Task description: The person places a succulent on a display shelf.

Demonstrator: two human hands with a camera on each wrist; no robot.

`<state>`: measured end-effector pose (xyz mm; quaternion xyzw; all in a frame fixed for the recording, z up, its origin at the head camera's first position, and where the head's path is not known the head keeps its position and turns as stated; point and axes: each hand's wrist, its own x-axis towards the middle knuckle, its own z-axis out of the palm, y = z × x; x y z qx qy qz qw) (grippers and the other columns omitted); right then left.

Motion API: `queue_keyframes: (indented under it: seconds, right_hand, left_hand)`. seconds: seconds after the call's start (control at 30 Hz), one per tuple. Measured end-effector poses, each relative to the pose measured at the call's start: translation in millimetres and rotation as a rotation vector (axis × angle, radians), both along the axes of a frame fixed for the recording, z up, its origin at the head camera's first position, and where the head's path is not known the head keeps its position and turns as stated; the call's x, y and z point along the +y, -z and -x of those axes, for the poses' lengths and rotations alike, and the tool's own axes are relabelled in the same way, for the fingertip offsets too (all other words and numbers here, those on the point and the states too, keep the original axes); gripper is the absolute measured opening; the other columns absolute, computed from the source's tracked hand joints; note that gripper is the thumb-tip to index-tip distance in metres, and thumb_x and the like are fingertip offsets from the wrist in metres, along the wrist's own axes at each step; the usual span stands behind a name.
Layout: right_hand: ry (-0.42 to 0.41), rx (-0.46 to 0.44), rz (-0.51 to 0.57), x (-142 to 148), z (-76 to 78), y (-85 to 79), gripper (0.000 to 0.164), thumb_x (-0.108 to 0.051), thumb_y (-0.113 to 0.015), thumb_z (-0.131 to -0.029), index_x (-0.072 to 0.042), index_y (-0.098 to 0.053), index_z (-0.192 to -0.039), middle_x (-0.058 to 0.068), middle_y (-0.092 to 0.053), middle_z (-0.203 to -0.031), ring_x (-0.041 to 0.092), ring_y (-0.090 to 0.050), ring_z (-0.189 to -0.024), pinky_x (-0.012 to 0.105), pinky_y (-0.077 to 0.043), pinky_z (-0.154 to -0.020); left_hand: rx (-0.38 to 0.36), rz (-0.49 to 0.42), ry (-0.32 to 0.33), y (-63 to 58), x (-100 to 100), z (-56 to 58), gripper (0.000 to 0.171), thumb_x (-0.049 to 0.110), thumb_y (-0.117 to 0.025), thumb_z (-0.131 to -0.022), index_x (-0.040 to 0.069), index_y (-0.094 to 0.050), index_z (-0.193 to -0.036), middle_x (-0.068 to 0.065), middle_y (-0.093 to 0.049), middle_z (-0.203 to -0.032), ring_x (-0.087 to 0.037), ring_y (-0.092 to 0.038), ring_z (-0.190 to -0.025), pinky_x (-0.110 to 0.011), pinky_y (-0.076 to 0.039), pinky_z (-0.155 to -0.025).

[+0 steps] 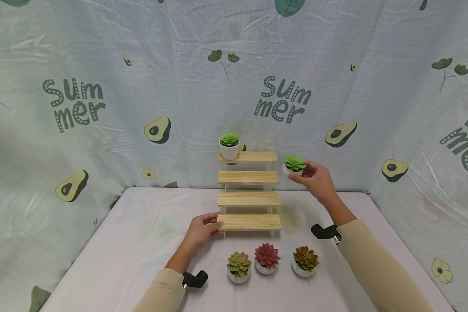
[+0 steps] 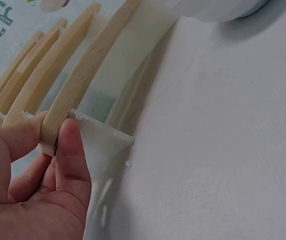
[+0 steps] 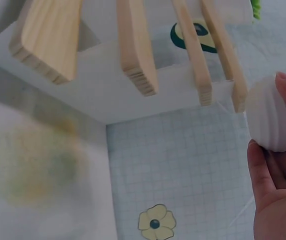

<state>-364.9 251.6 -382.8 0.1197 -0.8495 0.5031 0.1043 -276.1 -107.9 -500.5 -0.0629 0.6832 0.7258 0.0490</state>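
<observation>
A stepped wooden shelf stand with white side supports stands on the table. My left hand pinches the left end of its lowest board between thumb and fingers. Up at the right, beside the top boards, my right hand grips a bright green succulent in a white pot. In the right wrist view the ribbed white pot sits between thumb and fingers, close to the end of the top board. Another green potted succulent stands on the left of the top board.
In front of the stand, three potted succulents rest on the table: a yellow-green one, a dark red one and an orange-green one. A printed cloth hangs behind and at both sides.
</observation>
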Motion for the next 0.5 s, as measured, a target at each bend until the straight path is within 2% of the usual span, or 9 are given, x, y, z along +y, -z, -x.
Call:
queue_keyframes:
  seconds: [0.2,0.5]
  right_hand:
    - [-0.008,0.031,0.013,-3,5.2,-9.1,0.067,-0.034,-0.083,-0.087,-0.005,-0.058,-0.142,0.02,-0.067,-0.131,0.019,-0.067,-0.106,0.006,-0.053,-0.078]
    - [-0.04,0.022,0.001,-13,9.6,-23.7,0.068,-0.037,-0.083,-0.087,-0.009,-0.058,-0.144,0.017,-0.067,-0.132,0.022,-0.068,-0.111,0.01,-0.055,-0.081]
  left_hand:
    - [0.001,0.005,0.004,-2.5,1,-0.3,0.042,-0.001,-0.068,-0.096,-0.009,-0.059,-0.137,-0.016,-0.064,-0.111,-0.015,-0.069,-0.084,-0.029,-0.064,-0.073]
    - [0.014,0.006,0.001,-4.1,-1,-2.2,0.044,0.0,-0.068,-0.097,-0.011,-0.056,-0.138,-0.015,-0.063,-0.111,-0.014,-0.068,-0.083,-0.03,-0.064,-0.074]
